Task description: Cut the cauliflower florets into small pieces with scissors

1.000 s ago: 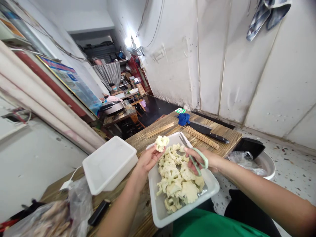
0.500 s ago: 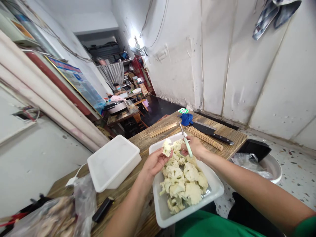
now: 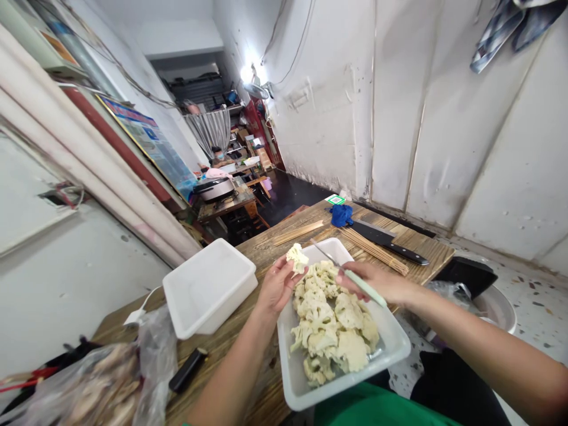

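Observation:
My left hand (image 3: 278, 287) pinches a small cauliflower floret (image 3: 296, 258) above the upper left side of a white plastic tray (image 3: 290, 393). In my right hand (image 3: 370, 281) is a small knife (image 3: 369, 290) with a pale green handle. Its narrow blade points up and left toward the floret, with a gap between them. Beneath both hands, a heap of cauliflower pieces (image 3: 320, 322) fills much of the tray, which tilts near my green clothing. My right fingers are partly hidden behind the handle.
An upturned-looking white container (image 3: 208, 284) stands left on the wooden table (image 3: 235, 331). Bamboo skewers (image 3: 375, 251), a black-handled cleaver (image 3: 390, 241) and a blue cloth-like bundle (image 3: 341, 215) lie at the far right. A plastic bag (image 3: 102, 384) and a black object (image 3: 188, 371) are near left.
The knife has swung from nearly upright to a flatter slant, its tip moving left and down. My left hand has lifted the floret slightly. The whole view has shifted a little.

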### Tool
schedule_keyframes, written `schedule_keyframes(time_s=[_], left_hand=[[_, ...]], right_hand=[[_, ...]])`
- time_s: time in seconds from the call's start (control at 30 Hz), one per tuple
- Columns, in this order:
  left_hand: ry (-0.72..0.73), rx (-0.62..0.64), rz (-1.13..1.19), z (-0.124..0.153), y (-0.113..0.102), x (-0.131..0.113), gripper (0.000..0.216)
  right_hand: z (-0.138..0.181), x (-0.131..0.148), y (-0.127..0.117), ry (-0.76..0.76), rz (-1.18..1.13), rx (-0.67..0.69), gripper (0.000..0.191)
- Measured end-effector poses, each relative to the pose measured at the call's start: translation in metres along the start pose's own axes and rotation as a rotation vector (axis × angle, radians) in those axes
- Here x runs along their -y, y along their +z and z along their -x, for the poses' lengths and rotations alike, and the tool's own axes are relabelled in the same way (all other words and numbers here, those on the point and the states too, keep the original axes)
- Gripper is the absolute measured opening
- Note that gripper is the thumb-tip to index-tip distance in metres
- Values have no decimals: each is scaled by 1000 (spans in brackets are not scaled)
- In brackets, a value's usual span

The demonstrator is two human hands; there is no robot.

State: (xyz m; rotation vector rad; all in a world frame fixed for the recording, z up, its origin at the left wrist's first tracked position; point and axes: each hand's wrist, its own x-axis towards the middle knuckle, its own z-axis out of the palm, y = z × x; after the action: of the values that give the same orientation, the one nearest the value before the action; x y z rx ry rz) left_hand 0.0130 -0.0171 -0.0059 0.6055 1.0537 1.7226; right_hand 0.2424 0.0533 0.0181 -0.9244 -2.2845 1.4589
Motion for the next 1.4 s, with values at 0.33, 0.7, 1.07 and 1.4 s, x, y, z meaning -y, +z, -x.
schedule_keyframes(time_s=[0.33,0.7,1.07,1.4], left_hand=[[49,-75,-91,3,17,4,36],[49,-56,-205,8,27,0,41],[44,-153,-319,12,31,-4,43],[-40,-147,-301,1,16,0,42]], right_hand=[[27,5,-5,-50,661,-211,39],[26,7,-4,-36,485,-114,33],[25,14,16,24,744,-120,40],[1,5,19,-6,658,-113,38]])
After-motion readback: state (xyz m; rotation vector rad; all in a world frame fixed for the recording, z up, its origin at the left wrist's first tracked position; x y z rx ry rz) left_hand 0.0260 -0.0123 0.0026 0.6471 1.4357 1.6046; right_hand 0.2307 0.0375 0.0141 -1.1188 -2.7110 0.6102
